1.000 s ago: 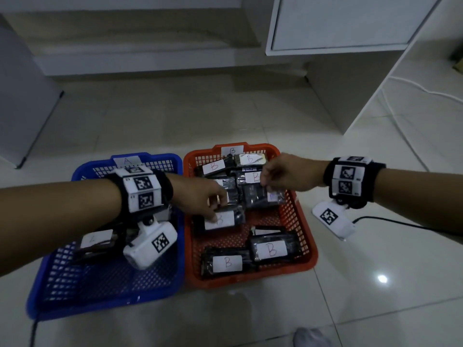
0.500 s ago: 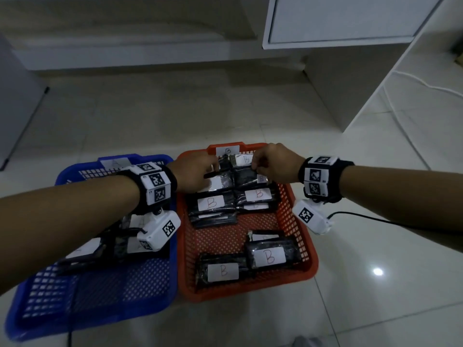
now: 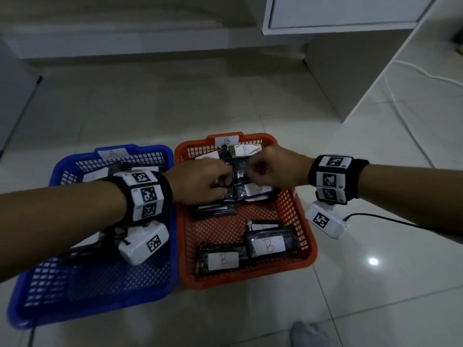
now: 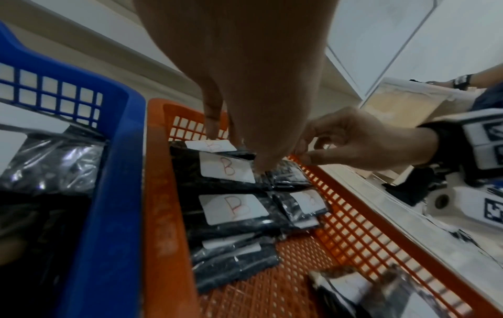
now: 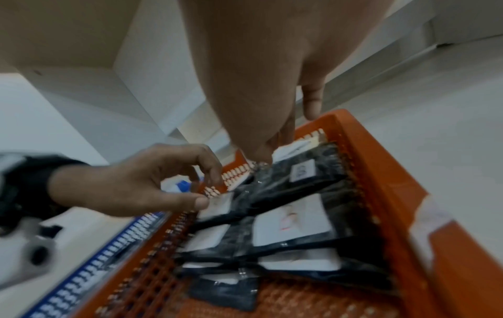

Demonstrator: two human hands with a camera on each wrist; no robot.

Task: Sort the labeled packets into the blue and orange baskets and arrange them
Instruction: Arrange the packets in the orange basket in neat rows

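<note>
Since the earlier frame, your left hand (image 3: 200, 181) has moved toward your right hand (image 3: 274, 169) over the far packets (image 3: 240, 171) in the orange basket (image 3: 307, 234). Both hands' fingers (image 4: 306, 148) pinch packet edges there. Other packets lie in the blue basket (image 3: 100, 304).

I had both forearms stretched forward, my left hand (image 3: 200, 181) and right hand (image 3: 278, 169) nearly meeting, fingers curled downward, pinching.

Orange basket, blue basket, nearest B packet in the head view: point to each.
orange basket (image 3: 304, 236): head view, on its right wall.
blue basket (image 3: 172, 251): head view, on its right rim.
nearest B packet (image 3: 223, 261): head view, on its white label.
</note>
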